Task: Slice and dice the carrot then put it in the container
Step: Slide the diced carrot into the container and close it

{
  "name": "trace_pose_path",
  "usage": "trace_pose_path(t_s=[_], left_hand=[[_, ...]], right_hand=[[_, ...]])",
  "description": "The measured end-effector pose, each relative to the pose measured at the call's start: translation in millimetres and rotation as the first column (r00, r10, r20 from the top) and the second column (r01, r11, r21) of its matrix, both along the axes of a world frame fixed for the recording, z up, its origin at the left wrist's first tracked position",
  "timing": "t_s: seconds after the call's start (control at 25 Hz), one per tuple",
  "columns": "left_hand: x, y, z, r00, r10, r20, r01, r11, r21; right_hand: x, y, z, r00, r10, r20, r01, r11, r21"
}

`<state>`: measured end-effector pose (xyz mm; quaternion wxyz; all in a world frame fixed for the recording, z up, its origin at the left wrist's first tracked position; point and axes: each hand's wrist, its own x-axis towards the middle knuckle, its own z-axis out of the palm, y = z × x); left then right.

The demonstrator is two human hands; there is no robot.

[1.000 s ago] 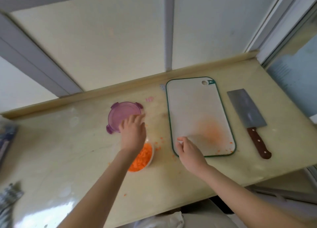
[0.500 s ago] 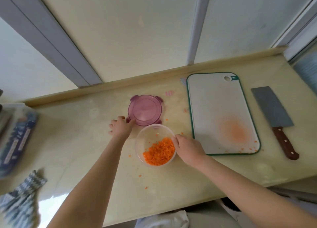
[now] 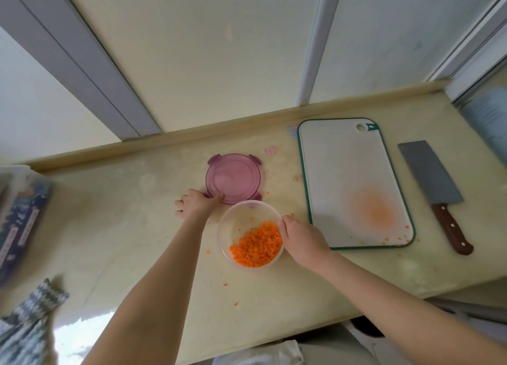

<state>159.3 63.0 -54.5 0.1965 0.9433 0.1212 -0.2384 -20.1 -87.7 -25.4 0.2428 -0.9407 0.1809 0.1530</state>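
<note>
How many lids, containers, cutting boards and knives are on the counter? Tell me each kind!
Lids: 1, the purple lid
Containers: 1, the clear container with diced carrot in it
Cutting boards: 1, the cutting board
Knives: 1, the cleaver
Total: 4

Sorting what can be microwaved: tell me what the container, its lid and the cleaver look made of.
The container looks like clear plastic: the counter shows through its wall. The lid seems translucent purple plastic, with moulded clip tabs. The cleaver has a dull grey blade, probably steel, and a dark brown riveted handle, likely wood.
</note>
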Motion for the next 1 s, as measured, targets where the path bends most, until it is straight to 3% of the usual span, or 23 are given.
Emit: trace_pose_path(t_s=[0.16,0.28,0.48,0.6,0.72,0.8,0.92,1.0], left_hand=[[4,4,-1,0.995,0.084,-0.059,-0.098,0.952,-0.289],[-5,3,17,0.985,0.155,-0.069,-0.167,0.809,-0.564],[-10,4,77,0.95,0.298,0.096,-0.112,0.609,-0.785],[-18,12,101,0.969,0.233,0.086,-0.054,0.536,-0.842],[-38,17,97,0.996,0.063,0.066,0.02,0.552,-0.833],[-55,23,81,1.0,-0.029,0.01,0.026,0.583,-0.812],[-74,30,59,0.996,-0.084,-0.038,0.034,0.718,-0.695],[-81,35,50,0.984,-0.178,0.021,0.166,0.868,-0.468]], right_hand=[[-1,0,2,1.0,0.002,-0.001,-0.002,1.0,0.023],[-1,0,1,1.0,-0.019,-0.018,0.02,0.999,0.047],[-5,0,5,0.996,-0.084,-0.001,0.083,0.989,0.125],[-9,-3,14,0.95,-0.281,0.138,0.243,0.94,0.238],[-13,-8,24,0.836,-0.51,0.203,0.378,0.802,0.462],[-16,-8,27,0.825,-0.547,0.145,0.398,0.743,0.537],[-21,-1,27,0.892,-0.449,0.055,0.362,0.78,0.51],[-24,2,22,0.923,-0.384,0.021,0.33,0.818,0.471]])
